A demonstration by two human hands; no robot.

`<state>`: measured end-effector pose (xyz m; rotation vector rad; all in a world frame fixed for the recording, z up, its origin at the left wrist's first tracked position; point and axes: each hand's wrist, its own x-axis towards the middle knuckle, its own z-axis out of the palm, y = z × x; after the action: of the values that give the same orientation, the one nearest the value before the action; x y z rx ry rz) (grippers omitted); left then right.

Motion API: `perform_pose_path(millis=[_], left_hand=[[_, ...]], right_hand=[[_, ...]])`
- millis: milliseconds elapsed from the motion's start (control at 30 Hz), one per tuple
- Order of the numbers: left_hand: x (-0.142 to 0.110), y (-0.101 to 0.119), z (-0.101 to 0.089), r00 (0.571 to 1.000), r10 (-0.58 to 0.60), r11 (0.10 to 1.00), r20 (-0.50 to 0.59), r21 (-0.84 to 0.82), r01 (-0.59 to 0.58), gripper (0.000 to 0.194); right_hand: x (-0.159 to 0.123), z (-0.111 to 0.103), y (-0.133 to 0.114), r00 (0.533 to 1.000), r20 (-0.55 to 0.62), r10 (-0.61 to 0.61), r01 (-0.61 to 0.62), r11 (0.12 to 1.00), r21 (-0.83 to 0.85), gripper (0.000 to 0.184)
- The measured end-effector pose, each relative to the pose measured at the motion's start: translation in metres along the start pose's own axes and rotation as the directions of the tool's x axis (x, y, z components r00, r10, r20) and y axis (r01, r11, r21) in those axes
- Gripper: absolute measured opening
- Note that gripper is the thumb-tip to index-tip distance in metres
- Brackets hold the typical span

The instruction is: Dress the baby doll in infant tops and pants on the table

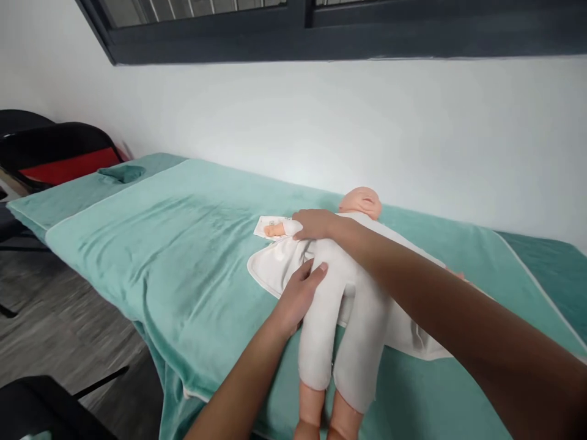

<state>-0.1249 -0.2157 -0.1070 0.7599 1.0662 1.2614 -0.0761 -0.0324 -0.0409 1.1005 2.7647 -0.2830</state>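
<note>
A baby doll lies on its back, head toward the wall and bare feet toward me. White clothing covers its body and legs; an open white garment spreads out beneath and beside it. My right hand reaches across the doll's torso, fingers curled over the white cloth by the doll's arm. Lower down, my left hand is at the doll's hip, its thumb on top and its fingers curled at the garment's side. My right forearm hides part of the torso.
A green cover lies over the long bed against the white wall. Black and red folding chairs stand at the left end. A dark-framed window is above. Grey flooring shows at lower left.
</note>
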Motion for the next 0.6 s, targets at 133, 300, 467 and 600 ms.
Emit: perform_pose_path(millis=[133, 300, 467, 600], left_hand=[[-0.003, 0.005, -0.001, 0.999, -0.011, 0.999, 0.051, 0.053, 0.009, 0.05], [0.011, 0.028, -0.004, 0.997, 0.074, 0.884, 0.017, 0.461, -0.074, 0.045], [0.065, 0.037, -0.014, 0.885, 0.464, 0.363, -0.032, 0.919, -0.157, 0.026], [0.103, 0.029, -0.03, 0.885, 0.464, 0.11, -0.023, 0.993, -0.032, 0.028]], right_hand=[[-0.009, -0.005, 0.01, 1.0, -0.001, -0.015, 0.015, 1.0, -0.024, 0.027], [-0.035, -0.018, 0.022, 0.989, -0.148, 0.019, -0.009, 0.998, 0.066, 0.026], [-0.052, -0.017, 0.039, 0.983, -0.165, 0.076, -0.059, 0.993, 0.103, 0.027], [-0.056, -0.008, 0.048, 0.977, -0.184, 0.109, -0.089, 0.989, 0.116, 0.033]])
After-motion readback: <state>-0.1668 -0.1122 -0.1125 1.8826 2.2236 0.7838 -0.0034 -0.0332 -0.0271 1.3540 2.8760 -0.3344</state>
